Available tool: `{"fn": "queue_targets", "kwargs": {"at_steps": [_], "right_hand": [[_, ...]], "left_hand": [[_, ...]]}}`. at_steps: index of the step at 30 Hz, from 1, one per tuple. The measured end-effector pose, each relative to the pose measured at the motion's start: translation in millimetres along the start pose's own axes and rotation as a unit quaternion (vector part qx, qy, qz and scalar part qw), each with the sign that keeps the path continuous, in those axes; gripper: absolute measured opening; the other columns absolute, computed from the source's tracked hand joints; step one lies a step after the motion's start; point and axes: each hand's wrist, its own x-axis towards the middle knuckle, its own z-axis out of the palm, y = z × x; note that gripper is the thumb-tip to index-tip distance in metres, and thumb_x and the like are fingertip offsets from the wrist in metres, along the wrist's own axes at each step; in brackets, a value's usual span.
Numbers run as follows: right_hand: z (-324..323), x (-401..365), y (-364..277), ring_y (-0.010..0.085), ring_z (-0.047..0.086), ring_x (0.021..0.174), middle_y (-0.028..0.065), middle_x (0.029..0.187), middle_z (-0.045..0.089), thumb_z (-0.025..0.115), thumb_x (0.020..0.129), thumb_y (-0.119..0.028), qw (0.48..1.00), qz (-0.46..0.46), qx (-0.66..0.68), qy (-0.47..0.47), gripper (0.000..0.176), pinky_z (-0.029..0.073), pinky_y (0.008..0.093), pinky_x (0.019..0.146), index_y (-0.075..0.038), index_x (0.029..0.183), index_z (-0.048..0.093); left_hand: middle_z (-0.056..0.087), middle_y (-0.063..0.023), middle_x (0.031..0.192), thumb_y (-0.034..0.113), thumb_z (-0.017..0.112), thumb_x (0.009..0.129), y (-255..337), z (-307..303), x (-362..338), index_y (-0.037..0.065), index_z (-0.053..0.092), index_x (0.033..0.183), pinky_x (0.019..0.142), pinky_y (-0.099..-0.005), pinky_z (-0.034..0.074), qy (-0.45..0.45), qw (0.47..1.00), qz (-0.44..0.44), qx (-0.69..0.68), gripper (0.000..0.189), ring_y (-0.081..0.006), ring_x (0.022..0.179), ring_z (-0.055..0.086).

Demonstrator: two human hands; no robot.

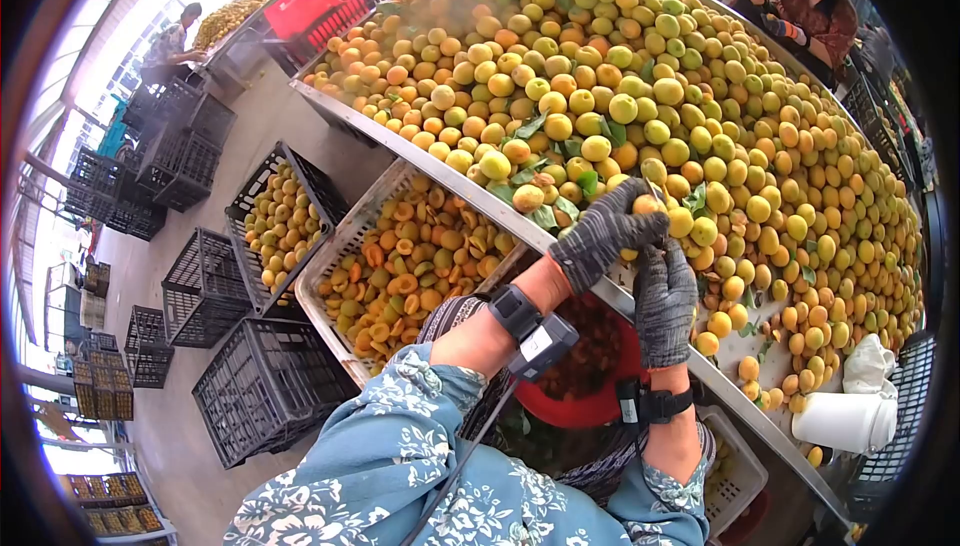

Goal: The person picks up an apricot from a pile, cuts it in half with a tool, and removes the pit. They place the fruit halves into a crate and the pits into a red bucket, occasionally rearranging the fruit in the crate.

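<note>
Both my hands wear dark grey knit gloves and meet over the near edge of a metal table [450,178] heaped with yellow-green and orange fruit [600,56]. My left hand [608,233] has its fingers wrapped round an orange fruit [648,206]. Just right of it and slightly lower, my right hand [665,301] is closed, its fingertips up against the same fruit; whether it holds anything else is hidden. Below my hands, a red basin [570,408] with dark reddish bits sits near my lap. To the left, a white crate [322,264] holds halved and whole fruit.
Black crates [270,376] stand on the floor at left, one tilted crate [330,186] holding fruit. A white container [845,421] rests at the table's right end. One person [815,11] works across the table, another [168,46] at far left. A red crate [310,1] is behind.
</note>
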Motion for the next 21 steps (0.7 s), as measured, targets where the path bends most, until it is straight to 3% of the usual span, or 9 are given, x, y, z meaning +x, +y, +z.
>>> {"fn": "queue_targets", "kwargs": {"at_steps": [4,9,10,14,17,18,19,20,21], "right_hand": [[2.0,-2.7,-2.4,0.02,0.056,0.065,0.0133,0.078,0.063,0.052,0.095,-0.025,0.999,-0.013,-0.049,0.01,0.028,0.046,0.033,0.062,-0.001,0.108,0.059],[6.5,0.2,7.6,0.0387,0.061,0.075,0.0215,0.082,0.064,0.052,0.094,-0.026,0.985,-0.065,-0.151,0.045,0.026,0.047,0.0423,0.065,-0.002,0.103,0.059],[8.8,2.1,11.3,0.0423,0.06,0.079,0.0225,0.083,0.064,0.053,0.093,-0.026,0.993,-0.065,-0.087,0.046,0.026,0.046,0.0453,0.065,-0.002,0.1,0.059],[8.5,7.8,17.5,0.0424,0.06,0.078,0.0237,0.082,0.063,0.054,0.092,-0.026,0.996,-0.046,-0.064,0.049,0.025,0.045,0.0471,0.065,-0.001,0.097,0.059],[5.8,7.1,18.6,0.0419,0.061,0.078,0.0233,0.081,0.063,0.055,0.092,-0.027,0.993,-0.052,-0.096,0.033,0.026,0.046,0.0469,0.064,-0.001,0.097,0.059],[6.3,6.8,22.2,0.0413,0.061,0.077,0.0231,0.08,0.063,0.056,0.091,-0.028,0.993,-0.04,-0.107,0.025,0.027,0.046,0.0472,0.064,-0.002,0.098,0.059],[4.4,4.2,10.8,0.0323,0.065,0.072,0.0193,0.079,0.066,0.054,0.092,-0.017,0.986,-0.049,-0.155,0.026,0.021,0.048,0.0388,0.063,0.001,0.1,0.061],[5.5,1.7,8.0,0.0336,0.065,0.074,0.0201,0.079,0.065,0.054,0.092,-0.017,0.982,-0.056,-0.179,0.03,0.021,0.049,0.0395,0.063,0.001,0.101,0.061],[6.0,-0.1,5.8,0.035,0.065,0.075,0.0209,0.079,0.065,0.055,0.092,-0.017,0.977,-0.064,-0.202,0.033,0.022,0.049,0.0401,0.063,0.002,0.102,0.061]], "left_hand": [[0.06,-0.0016,0.09,0.024,0.071,0.084,-12.0,-0.7,0.8,0.006,0.057,0.104,0.071,-0.0255,0.05,0.043,0.997,0.015,0.054,0.031,-0.0095,0.082,0.057],[0.062,-0.0055,0.082,0.027,0.069,0.085,-15.7,2.3,-0.7,0.003,0.057,0.102,0.063,-0.0275,0.051,0.123,0.983,0.046,0.129,0.032,-0.0118,0.074,0.059],[0.062,-0.0075,0.081,0.028,0.068,0.086,-16.9,5.6,0.1,0.002,0.055,0.103,0.062,-0.0285,0.05,0.139,0.978,0.023,0.151,0.033,-0.0121,0.073,0.059],[0.057,-0.0014,0.083,0.024,0.058,0.094,-22.2,8.4,1.0,0.004,0.053,0.099,0.058,-0.0264,0.046,0.099,0.987,0.035,0.124,0.021,-0.0078,0.072,0.052],[0.058,-0.0005,0.083,0.026,0.057,0.095,-29.1,4.7,-3.3,0.003,0.056,0.1,0.061,-0.0245,0.046,0.094,0.951,0.205,0.21,0.023,-0.0065,0.073,0.051],[0.058,0.0008,0.084,0.028,0.057,0.095,-35.1,1.0,-0.3,0.005,0.058,0.099,0.06,-0.0233,0.045,0.109,0.977,0.136,0.123,0.023,-0.0061,0.073,0.051],[0.058,0.002,0.084,0.03,0.058,0.094,-26.5,4.5,0.6,0.006,0.059,0.098,0.059,-0.022,0.044,0.123,0.99,0.064,0.036,0.024,-0.0057,0.073,0.05],[0.058,0.0034,0.082,0.035,0.058,0.093,-16.9,8.1,-2.9,0.011,0.061,0.096,0.057,-0.0202,0.043,0.146,0.977,-0.071,-0.141,0.024,-0.0062,0.07,0.052],[0.06,0.0031,0.082,0.038,0.058,0.093,-17.1,1.9,-3.1,0.013,0.062,0.099,0.057,-0.02,0.044,0.124,0.966,-0.119,-0.195,0.025,-0.0076,0.067,0.055]]}}
